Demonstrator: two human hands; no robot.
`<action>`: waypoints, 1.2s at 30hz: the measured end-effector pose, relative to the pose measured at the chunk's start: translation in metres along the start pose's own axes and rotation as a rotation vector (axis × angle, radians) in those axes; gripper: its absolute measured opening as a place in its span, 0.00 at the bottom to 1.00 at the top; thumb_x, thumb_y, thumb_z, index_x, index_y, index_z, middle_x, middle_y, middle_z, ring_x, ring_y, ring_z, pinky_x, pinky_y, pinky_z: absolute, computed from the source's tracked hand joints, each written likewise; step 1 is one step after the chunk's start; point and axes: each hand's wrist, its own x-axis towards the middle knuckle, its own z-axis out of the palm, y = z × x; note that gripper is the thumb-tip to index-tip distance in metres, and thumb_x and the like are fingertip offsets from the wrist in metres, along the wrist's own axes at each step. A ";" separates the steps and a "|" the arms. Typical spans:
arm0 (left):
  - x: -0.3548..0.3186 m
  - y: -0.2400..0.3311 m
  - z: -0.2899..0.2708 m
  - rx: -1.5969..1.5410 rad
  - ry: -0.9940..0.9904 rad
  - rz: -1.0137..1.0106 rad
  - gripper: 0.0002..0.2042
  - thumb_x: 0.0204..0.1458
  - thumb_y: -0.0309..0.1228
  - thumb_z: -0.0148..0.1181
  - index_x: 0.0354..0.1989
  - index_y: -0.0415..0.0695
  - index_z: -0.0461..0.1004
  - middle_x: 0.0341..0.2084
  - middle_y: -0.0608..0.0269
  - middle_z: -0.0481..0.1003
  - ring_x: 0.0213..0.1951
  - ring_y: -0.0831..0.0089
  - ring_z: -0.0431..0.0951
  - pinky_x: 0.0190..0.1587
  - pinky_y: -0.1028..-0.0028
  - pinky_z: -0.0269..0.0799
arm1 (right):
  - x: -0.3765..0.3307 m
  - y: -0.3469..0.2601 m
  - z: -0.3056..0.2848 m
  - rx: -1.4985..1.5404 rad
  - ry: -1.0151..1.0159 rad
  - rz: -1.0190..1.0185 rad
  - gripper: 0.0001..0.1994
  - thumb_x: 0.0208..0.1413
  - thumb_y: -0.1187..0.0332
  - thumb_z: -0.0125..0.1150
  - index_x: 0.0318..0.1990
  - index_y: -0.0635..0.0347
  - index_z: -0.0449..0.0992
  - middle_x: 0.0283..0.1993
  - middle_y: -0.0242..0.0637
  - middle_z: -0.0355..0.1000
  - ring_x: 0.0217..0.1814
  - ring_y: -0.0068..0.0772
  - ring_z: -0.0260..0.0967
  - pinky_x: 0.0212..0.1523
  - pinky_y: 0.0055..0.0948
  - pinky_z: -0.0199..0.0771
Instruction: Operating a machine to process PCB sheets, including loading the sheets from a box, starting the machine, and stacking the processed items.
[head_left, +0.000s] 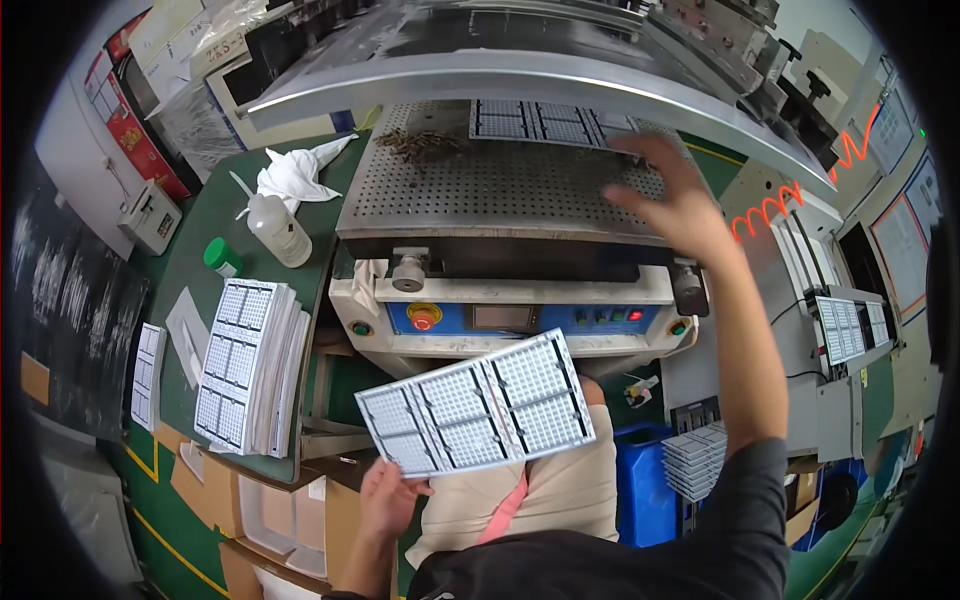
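The dark shirt [590, 562] lay nearest the camera, along the bottom edge of the frame, above the light trousers [460, 515]. Over the lap, just below the centre, a white gridded panel [460, 412] with black bars hung tilted, its right end higher. The left hand [388, 500], in the lower part left of centre, was closed on that panel's lower left corner, thumb at the edge.

The right hand [672, 200] was well apart from the left, right of centre in the upper part, its thumb and fingers spread. It reached over the perforated metal bed [480, 200], by the right end of a second gridded panel [530, 122]; whether the fingertips touched it could not be told. Brown scraps [415, 143] sat on the bed's upper left, and a silver frame [560, 68] slanted above across the top of the picture.

At the left, a green table [322, 225] bore a stack of gridded panels [235, 365], a jar with a green lid [218, 255], a translucent bottle [277, 230] and a crumpled white cloth [298, 178].
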 end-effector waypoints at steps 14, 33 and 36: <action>-0.027 -0.062 -0.020 -0.028 -0.124 -0.534 0.18 0.64 0.35 0.43 0.54 0.33 0.66 0.48 0.53 0.74 0.48 0.66 0.75 0.51 0.67 0.71 | 0.117 0.001 -0.005 -0.703 -0.852 0.311 0.44 0.38 0.44 0.69 0.61 0.61 0.63 0.61 0.48 0.63 0.64 0.46 0.59 0.63 0.38 0.59; 0.025 -0.005 0.025 -0.009 -0.310 -0.310 0.19 0.63 0.37 0.43 0.53 0.32 0.64 0.46 0.47 0.74 0.44 0.60 0.77 0.49 0.64 0.72 | 0.015 0.007 -0.008 -0.198 -0.667 -0.138 0.50 0.39 0.45 0.67 0.68 0.55 0.49 0.68 0.49 0.52 0.71 0.48 0.46 0.69 0.46 0.47; 0.020 0.008 0.033 0.004 -0.334 -0.251 0.20 0.63 0.37 0.44 0.53 0.31 0.64 0.45 0.46 0.74 0.44 0.59 0.77 0.48 0.63 0.72 | 0.001 0.005 -0.020 -0.192 -0.521 -0.178 0.46 0.45 0.46 0.63 0.67 0.58 0.50 0.66 0.48 0.55 0.70 0.47 0.49 0.69 0.44 0.47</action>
